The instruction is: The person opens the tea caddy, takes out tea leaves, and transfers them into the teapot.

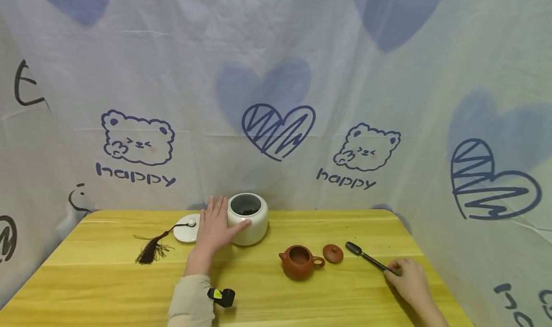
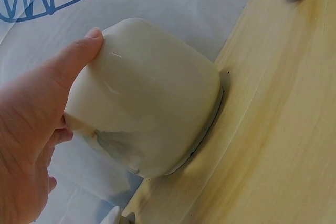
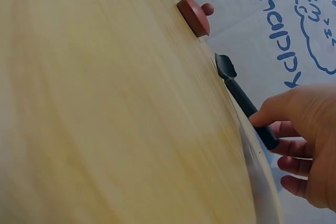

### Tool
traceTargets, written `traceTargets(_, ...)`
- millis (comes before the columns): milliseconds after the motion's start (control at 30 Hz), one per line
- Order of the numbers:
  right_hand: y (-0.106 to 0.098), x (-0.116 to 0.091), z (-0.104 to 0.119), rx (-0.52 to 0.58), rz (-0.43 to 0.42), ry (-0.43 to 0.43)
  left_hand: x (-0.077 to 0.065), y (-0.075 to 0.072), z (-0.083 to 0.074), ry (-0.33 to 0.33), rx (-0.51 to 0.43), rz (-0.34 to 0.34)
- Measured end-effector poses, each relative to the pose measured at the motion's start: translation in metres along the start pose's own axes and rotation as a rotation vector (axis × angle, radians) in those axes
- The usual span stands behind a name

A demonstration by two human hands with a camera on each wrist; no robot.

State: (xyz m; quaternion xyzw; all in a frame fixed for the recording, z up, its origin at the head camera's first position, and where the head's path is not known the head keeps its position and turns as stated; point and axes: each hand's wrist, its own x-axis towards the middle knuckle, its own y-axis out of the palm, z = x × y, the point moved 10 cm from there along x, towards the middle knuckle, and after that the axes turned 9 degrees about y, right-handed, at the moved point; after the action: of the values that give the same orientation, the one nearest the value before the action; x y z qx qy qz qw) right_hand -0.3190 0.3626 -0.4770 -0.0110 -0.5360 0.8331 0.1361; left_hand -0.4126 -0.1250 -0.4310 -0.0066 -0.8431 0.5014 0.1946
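Observation:
A white lidded-type jar (image 1: pixel 253 229) stands upright with its mouth uncovered and dark loose contents inside, likely tea leaves. My left hand (image 1: pixel 215 225) rests against its left side, fingers straight and thumb spread across the front; in the left wrist view the thumb lies on the jar wall. At the right, my right hand (image 1: pixel 408 280) pinches the handle end of a black tea scoop (image 1: pixel 373 260). The scoop's head points toward a reddish-brown teapot (image 1: pixel 297 268), which has no lid on it. The small teapot lid (image 1: pixel 333 253) lies between teapot and scoop.
Left of the jar lies its white lid (image 1: pixel 184 232) with a dark tassel (image 1: pixel 152 251), partly hidden by my left hand. Everything stands on a yellow wooden table (image 1: pixel 129 296). A printed cloth (image 1: pixel 276 87) hangs close behind the table's far edge and along the sides.

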Motion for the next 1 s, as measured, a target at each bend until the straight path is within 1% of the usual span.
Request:
traceTargets(167, -0.003, 0.001, 0.002, 0.010, -0.015, -0.018, -0.001, 0.000, 0.001, -0.002, -0.002, 0.005)
traceTargets(267, -0.007, -0.001, 0.006, -0.016, -0.056, -0.056, -0.002, -0.001, 0.000, -0.007, -0.013, 0.005)
traceTargets(333, -0.012, -0.003, 0.011, -0.044, -0.102, -0.096, -0.002, -0.001, 0.000, -0.009, -0.017, 0.004)
traceTargets(433, -0.020, -0.006, 0.020, -0.088, -0.196, -0.169, -0.002, -0.001, 0.001, -0.012, -0.018, 0.005)
traceTargets(633, -0.035, -0.018, 0.037, -0.130, -0.385, -0.325, 0.000, -0.001, 0.000, -0.007, -0.018, 0.009)
traceTargets(733, -0.039, -0.022, 0.042, -0.140, -0.441, -0.390, 0.000, -0.002, 0.000, -0.011, -0.016, 0.009)
traceTargets(867, -0.041, -0.024, 0.048, -0.158, -0.462, -0.427, 0.000, -0.002, 0.000, -0.017, -0.016, 0.015)
traceTargets(1000, -0.042, -0.025, 0.052, -0.178, -0.463, -0.439, 0.000, -0.001, 0.001, -0.017, -0.021, 0.020)
